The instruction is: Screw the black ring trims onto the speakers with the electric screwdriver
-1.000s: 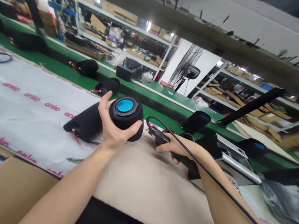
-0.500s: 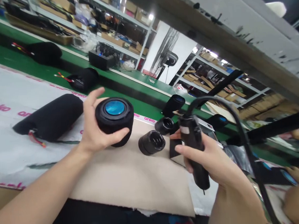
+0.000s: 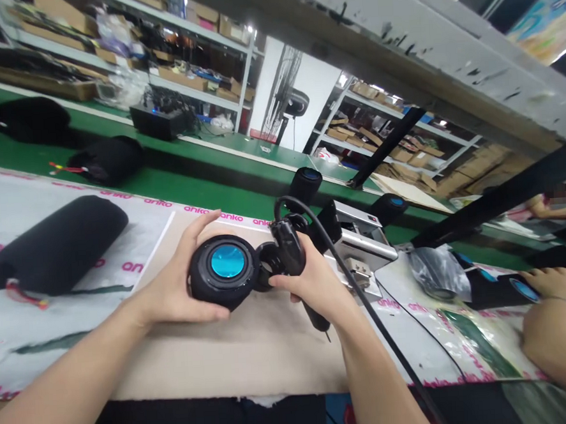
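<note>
Left hand (image 3: pixel 172 288): curved around black speaker (image 3: pixel 223 286), thumb and fingers well apart; probably so the blue disc (image 3: pixel 227 261) stays uncovered.
Right hand (image 3: pixel 310 277): wrapped around corded driver (image 3: pixel 291 247), bit end slanting down, clear of speaker.
Speaker: above cardboard sheet (image 3: pixel 254 361), disc up; contact unclear.
Cardboard: on sheeted tabletop (image 3: pixel 423 347), presumably padding.
</note>
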The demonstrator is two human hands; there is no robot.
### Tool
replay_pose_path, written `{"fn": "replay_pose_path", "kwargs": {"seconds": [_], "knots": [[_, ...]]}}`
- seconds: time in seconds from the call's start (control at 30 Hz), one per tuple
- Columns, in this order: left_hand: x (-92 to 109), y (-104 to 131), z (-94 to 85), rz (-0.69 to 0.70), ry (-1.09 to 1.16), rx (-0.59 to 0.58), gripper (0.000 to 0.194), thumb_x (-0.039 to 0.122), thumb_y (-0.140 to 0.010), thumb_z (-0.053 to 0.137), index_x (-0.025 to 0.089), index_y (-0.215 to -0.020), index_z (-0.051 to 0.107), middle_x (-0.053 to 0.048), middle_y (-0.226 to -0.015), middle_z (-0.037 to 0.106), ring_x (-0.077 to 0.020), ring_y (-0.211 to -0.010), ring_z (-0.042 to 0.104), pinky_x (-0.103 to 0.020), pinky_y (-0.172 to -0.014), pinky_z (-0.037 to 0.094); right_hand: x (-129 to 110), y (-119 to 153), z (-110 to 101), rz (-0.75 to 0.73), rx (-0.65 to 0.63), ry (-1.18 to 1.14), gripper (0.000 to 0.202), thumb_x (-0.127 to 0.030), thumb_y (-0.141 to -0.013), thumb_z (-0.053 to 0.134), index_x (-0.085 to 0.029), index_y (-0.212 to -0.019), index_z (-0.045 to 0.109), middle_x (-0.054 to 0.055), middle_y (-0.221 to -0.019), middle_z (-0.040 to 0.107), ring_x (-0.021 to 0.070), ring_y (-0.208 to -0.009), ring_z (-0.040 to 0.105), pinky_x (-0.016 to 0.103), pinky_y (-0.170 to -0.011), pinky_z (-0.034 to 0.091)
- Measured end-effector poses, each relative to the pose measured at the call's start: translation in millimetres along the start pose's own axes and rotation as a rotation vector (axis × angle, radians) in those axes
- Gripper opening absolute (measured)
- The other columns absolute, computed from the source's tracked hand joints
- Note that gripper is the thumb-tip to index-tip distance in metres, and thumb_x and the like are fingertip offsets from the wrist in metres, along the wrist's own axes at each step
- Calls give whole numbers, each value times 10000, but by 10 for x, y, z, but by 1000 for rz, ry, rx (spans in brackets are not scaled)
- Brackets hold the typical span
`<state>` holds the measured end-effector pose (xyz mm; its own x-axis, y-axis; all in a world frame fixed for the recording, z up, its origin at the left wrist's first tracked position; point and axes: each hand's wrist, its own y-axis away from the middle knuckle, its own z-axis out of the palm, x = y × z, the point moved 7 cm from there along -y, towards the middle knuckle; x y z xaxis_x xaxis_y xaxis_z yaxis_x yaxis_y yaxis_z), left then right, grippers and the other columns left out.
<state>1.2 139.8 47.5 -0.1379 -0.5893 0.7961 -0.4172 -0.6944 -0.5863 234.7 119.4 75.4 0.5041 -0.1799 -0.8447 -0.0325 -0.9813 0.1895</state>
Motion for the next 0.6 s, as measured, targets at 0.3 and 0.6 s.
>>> {"fn": "replay_pose_path", "kwargs": {"seconds": [0.3,0.6], "knots": [[-12,-46,-5,-166,249,-76,1269,499,-615,1016,307,-1649,305,-165,-1468,629,-413,-1343,646,-531,-1111,543,49,-62,72,0,-55,26,740,-192,-752,796,-264,-1419,484,29,-1132,648,116,-592,601,269,-446,540],[-90,-30,-31,-237,220,-55,1074,411,-529,1053,282,-1445,509,-137,-1402,648,-384,-1265,679,-507,-1066,567,12,-33,18,-15,-43,13,723,-259,-758,843,-259,-1398,507,13,-1045,665,130,-550,595,308,-477,547]]}}
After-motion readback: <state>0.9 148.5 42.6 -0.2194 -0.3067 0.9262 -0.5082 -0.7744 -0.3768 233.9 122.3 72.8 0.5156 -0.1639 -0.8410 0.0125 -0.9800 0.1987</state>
